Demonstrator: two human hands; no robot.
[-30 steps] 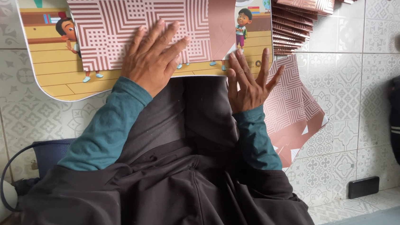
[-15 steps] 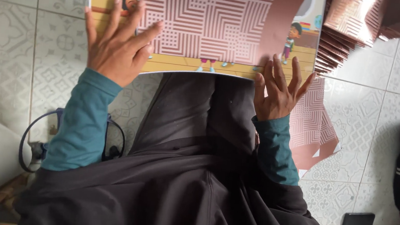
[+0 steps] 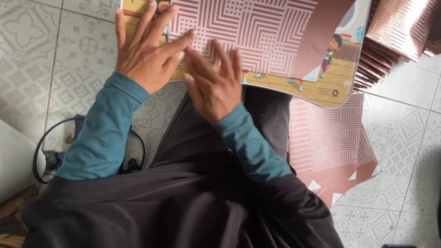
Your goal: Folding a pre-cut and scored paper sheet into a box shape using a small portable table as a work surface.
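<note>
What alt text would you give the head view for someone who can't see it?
Both hands, left hand and right hand, press flat on a patterned brown sheet lying on a cartoon-printed board. A stack of sheets sits on the tile floor.

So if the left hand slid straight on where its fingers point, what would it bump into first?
The left hand already lies on the cartoon board, fingers pointing up the picture. Straight on looks like more board, beside the patterned brown sheet.

Single head-worn view: looks steeply down, close range, over own lap onto tiled floor [image 3: 430, 119]; cartoon-printed board [image 3: 333, 91] at frame top; no second view.
</note>
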